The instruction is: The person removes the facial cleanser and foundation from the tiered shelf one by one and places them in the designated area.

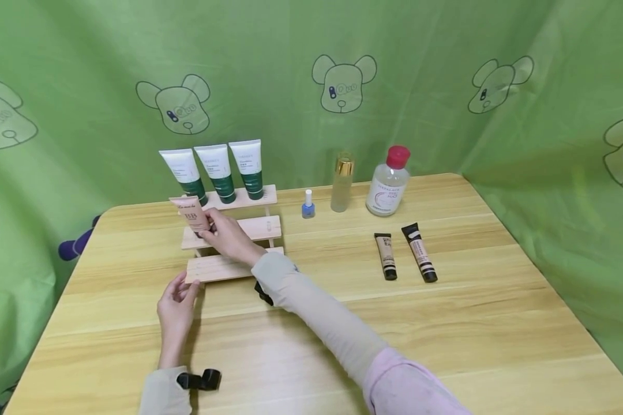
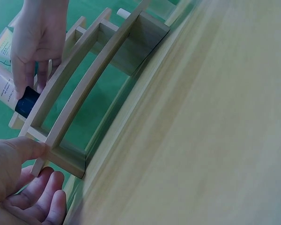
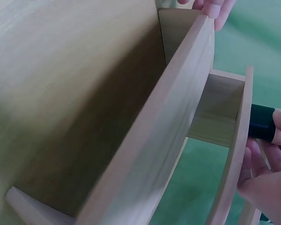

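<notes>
My right hand (image 1: 231,235) pinches a pink BB cream tube (image 1: 191,214) near its dark cap (image 2: 27,102). The tube stands cap-down at the left end of the middle step of a three-tier wooden display rack (image 1: 215,269). In the right wrist view the cap (image 3: 261,123) meets that step's board. My left hand (image 1: 175,308) grips the front left corner of the lowest step, thumb on top and a finger below in the left wrist view. Three white-and-green tubes (image 1: 219,173) stand in a row on the top step, caps down.
Right of the rack stand a blue nail polish bottle (image 1: 308,206), a gold-capped bottle (image 1: 342,184) and a clear bottle with a red cap (image 1: 387,187). Two black-capped tubes, a shorter one (image 1: 386,255) and a longer one (image 1: 419,253), lie on the wooden table (image 1: 477,323). Green curtain surrounds it.
</notes>
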`<action>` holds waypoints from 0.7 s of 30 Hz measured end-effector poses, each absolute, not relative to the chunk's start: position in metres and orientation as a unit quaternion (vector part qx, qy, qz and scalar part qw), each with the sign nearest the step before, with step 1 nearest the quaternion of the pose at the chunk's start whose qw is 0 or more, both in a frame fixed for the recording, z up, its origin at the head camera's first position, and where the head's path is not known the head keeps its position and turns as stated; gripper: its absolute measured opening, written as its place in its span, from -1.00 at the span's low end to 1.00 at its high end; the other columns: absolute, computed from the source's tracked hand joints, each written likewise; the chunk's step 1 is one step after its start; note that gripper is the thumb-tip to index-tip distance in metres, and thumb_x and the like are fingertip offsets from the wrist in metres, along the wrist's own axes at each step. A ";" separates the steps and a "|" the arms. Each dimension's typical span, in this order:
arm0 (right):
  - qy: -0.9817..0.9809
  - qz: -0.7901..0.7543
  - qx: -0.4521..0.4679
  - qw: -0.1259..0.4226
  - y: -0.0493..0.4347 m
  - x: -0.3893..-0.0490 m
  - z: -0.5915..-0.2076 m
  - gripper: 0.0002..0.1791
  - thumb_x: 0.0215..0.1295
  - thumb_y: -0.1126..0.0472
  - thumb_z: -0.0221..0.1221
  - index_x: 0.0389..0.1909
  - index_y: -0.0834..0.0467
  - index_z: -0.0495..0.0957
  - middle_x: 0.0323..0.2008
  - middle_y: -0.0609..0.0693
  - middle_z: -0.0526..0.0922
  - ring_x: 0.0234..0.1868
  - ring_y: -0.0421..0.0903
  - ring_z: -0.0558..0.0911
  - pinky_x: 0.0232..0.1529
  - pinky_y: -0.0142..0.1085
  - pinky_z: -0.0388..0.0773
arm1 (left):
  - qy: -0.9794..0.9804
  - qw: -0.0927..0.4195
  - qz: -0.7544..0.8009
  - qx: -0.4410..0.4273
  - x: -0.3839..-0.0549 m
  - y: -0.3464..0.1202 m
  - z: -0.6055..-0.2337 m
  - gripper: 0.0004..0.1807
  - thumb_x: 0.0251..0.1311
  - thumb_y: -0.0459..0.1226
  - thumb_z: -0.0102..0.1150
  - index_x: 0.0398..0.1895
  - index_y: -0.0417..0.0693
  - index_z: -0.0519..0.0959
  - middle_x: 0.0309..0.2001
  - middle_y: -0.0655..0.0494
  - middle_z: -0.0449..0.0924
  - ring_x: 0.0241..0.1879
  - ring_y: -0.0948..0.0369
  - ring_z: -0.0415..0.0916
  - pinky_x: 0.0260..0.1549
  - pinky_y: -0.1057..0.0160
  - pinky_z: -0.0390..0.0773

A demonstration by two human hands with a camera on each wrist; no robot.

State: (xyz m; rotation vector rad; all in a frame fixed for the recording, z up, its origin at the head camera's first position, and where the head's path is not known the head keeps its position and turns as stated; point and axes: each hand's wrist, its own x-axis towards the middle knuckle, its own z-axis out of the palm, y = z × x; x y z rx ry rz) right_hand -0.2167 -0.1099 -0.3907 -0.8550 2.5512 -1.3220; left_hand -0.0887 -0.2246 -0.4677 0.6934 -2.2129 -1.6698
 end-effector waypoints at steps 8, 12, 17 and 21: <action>0.828 -0.474 -0.289 0.079 -0.104 -0.218 -0.395 -0.62 0.37 0.25 0.11 0.16 0.19 0.34 -0.02 0.05 0.55 -0.18 -0.24 0.50 -0.20 -0.57 0.44 | -0.769 0.144 -0.576 0.238 -0.089 -0.224 -0.468 -0.49 0.27 -0.19 0.17 0.23 -0.26 0.41 -0.09 -0.11 0.49 -0.38 0.64 0.41 -0.38 0.66 0.44; 0.822 -0.486 -0.283 0.086 -0.098 -0.217 -0.395 -0.59 0.36 0.25 0.12 0.20 0.19 0.34 -0.02 0.05 0.56 -0.17 -0.22 0.52 -0.18 -0.55 0.46 | -0.770 0.142 -0.575 0.237 -0.090 -0.223 -0.468 -0.49 0.27 -0.19 0.17 0.23 -0.26 0.41 -0.07 -0.15 0.50 -0.39 0.64 0.40 -0.37 0.66 0.44; 0.815 -0.502 -0.279 0.081 -0.091 -0.215 -0.396 -0.56 0.34 0.26 0.14 0.22 0.19 0.34 -0.03 0.05 0.56 -0.15 -0.21 0.53 -0.15 -0.54 0.47 | -0.770 0.143 -0.576 0.234 -0.091 -0.222 -0.468 -0.48 0.28 -0.20 0.16 0.24 -0.26 0.40 -0.04 -0.18 0.50 -0.39 0.65 0.40 -0.35 0.67 0.44; 0.812 -0.510 -0.274 0.080 -0.086 -0.211 -0.398 -0.56 0.32 0.24 0.17 0.20 0.20 0.36 -0.03 0.06 0.58 -0.13 -0.21 0.55 -0.13 -0.55 0.48 | -0.772 0.147 -0.571 0.236 -0.089 -0.224 -0.468 -0.49 0.28 -0.20 0.17 0.23 -0.26 0.40 -0.05 -0.19 0.51 -0.39 0.65 0.40 -0.37 0.67 0.43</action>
